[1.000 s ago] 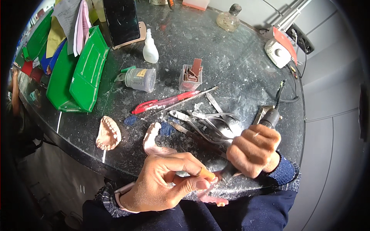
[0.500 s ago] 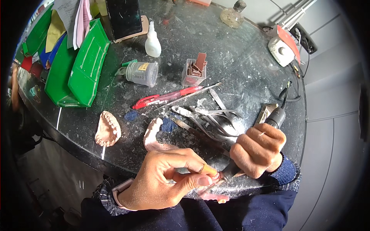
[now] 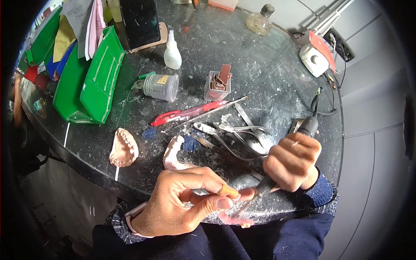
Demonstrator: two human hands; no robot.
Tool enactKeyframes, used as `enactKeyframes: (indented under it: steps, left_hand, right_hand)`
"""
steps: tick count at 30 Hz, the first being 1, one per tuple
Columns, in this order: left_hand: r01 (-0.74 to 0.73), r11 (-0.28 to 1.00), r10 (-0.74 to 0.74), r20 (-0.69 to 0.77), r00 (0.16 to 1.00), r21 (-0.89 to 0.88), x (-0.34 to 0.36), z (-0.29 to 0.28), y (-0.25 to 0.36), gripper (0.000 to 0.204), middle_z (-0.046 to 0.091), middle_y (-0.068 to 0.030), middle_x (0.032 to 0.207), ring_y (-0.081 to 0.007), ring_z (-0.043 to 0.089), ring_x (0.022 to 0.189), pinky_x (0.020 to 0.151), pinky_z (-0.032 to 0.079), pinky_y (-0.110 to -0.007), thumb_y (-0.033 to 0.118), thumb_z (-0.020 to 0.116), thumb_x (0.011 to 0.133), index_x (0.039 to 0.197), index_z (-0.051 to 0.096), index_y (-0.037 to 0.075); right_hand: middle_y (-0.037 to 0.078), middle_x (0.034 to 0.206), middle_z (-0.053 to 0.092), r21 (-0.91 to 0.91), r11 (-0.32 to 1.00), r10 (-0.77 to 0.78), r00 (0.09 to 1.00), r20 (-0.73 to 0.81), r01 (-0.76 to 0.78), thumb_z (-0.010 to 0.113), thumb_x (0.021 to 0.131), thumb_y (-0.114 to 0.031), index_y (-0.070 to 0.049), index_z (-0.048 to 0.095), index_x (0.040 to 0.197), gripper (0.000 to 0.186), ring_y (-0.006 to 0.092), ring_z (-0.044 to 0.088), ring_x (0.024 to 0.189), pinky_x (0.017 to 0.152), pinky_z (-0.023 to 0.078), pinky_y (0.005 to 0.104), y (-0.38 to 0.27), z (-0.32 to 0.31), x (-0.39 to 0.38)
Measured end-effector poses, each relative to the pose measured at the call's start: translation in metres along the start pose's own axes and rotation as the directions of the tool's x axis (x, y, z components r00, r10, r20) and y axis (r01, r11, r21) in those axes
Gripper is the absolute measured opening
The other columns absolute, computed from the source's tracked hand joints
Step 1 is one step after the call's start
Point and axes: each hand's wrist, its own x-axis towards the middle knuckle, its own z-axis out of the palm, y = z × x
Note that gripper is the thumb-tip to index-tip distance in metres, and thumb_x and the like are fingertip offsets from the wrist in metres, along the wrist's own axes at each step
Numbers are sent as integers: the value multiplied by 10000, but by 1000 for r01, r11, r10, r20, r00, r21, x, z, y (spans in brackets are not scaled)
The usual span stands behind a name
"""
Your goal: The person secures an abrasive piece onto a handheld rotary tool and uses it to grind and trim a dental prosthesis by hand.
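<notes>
My right hand is closed around a black rotary handpiece, its thin bur slanting down to the left. At the bur's tip is a small pink partial denture with a pale tooth at its end. My left hand is closed, thumb and fingers pinched on the denture; the grip itself is partly hidden. An orange-brown wrap covers one left fingertip, close to a fingertip of the right hand. Just beyond the left hand lies a pinkish dental cast, partly hidden by it.
Another dental cast lies at the left. Pliers, a red pen, a tub of brown wax pieces, a clear cup and a white bottle stand farther off. Green bins are far left. White dust covers the dark bench.
The handpiece and my right hand have shifted slightly, the handpiece now more upright. The left hand's fingertips have moved a little left, opening a small gap showing a right fingertip.
</notes>
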Motion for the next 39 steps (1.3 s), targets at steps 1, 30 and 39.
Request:
enactKeyframes:
  steps: [1,30,39]
  left_hand:
    - [-11,1000,11,3,1000,4,0,1,2,87,654,-140,893,-146,636,812,693,531,-240,-1,655,819,868,617,-62]
    - [-242,658,236,110,966,713,-27,2,-13,172,581,-74,1004,-277,589,997,821,514,-382,58,749,695,856,690,64]
    - [-382,624,509,17,861,681,-30,2,4,279,595,-102,895,-244,606,887,750,512,-338,2,783,645,892,653,3]
  right_hand:
    - [8,529,422,13,998,68,998,-7,-68,567,595,-374,-97,427,578,310,152,480,447,438,352,268,3,0,-1]
    - [141,900,610,-470,479,720,638,-274,-742,682,755,-288,-73,669,953,293,336,630,750,642,496,435,225,27,-93]
    - [150,950,621,-367,391,815,503,-288,-844,705,737,-277,-23,653,930,324,358,622,816,695,486,449,209,12,-85]
